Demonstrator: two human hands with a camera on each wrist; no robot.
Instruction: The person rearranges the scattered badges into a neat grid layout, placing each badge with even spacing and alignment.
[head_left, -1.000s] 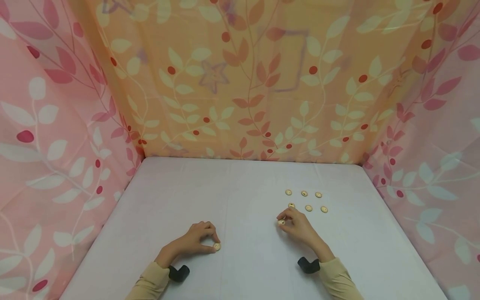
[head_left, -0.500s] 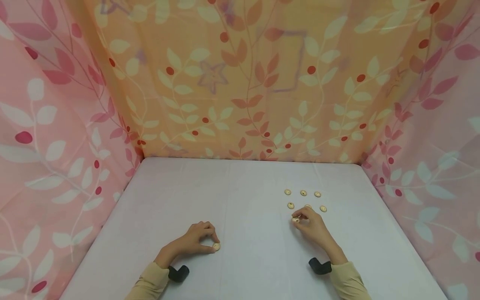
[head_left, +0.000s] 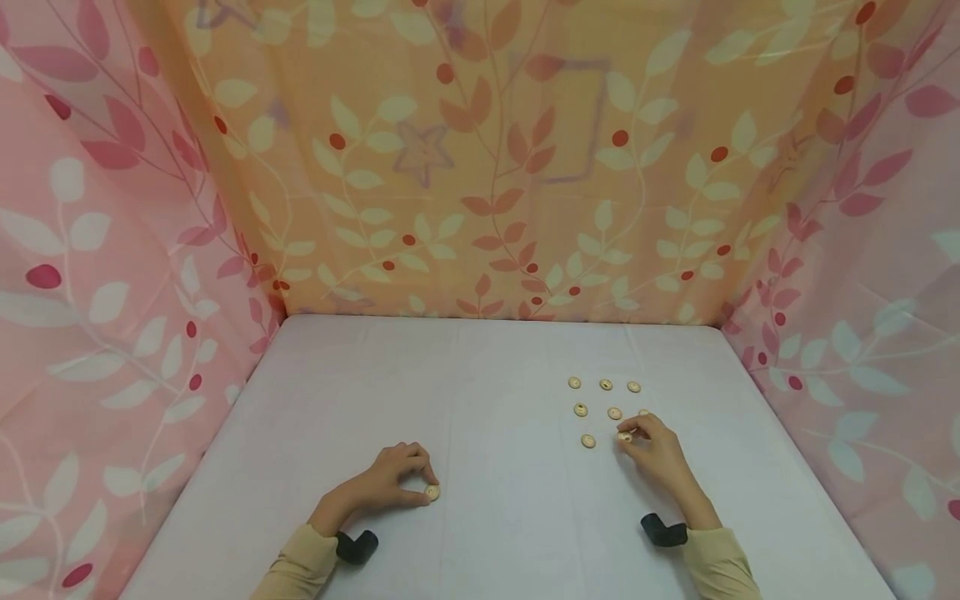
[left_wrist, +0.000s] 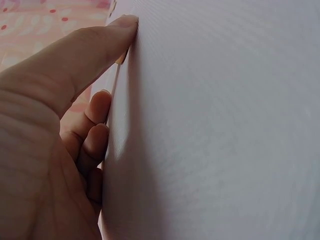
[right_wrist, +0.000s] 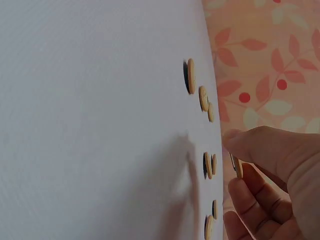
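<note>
My left hand (head_left: 390,477) rests on the table, pinching a small round tan disc (head_left: 432,492) between thumb and forefinger. The left wrist view shows only a sliver of that disc (left_wrist: 120,59) behind the thumb. Further right, my right hand (head_left: 660,454) pinches another disc (head_left: 625,437), raised off the cloth in the right wrist view, where its thin edge (right_wrist: 237,166) shows. Just left of that hand a disc (head_left: 588,441) lies flat. Behind it is a row with discs on the left (head_left: 581,410) and middle (head_left: 614,412); the right one (head_left: 643,412) is partly hidden by my fingers.
A back row of similar discs (head_left: 606,384) lies beyond the others. White cloth covers the table (head_left: 480,533). Patterned curtains stand at the back (head_left: 420,217) and both sides. A black angled device sits at each wrist, left (head_left: 357,547) and right (head_left: 663,530).
My right hand has moved right along the front of the rows. A disc now lies where its fingertips were half a second ago, and it still holds one. My left hand has stayed put.
</note>
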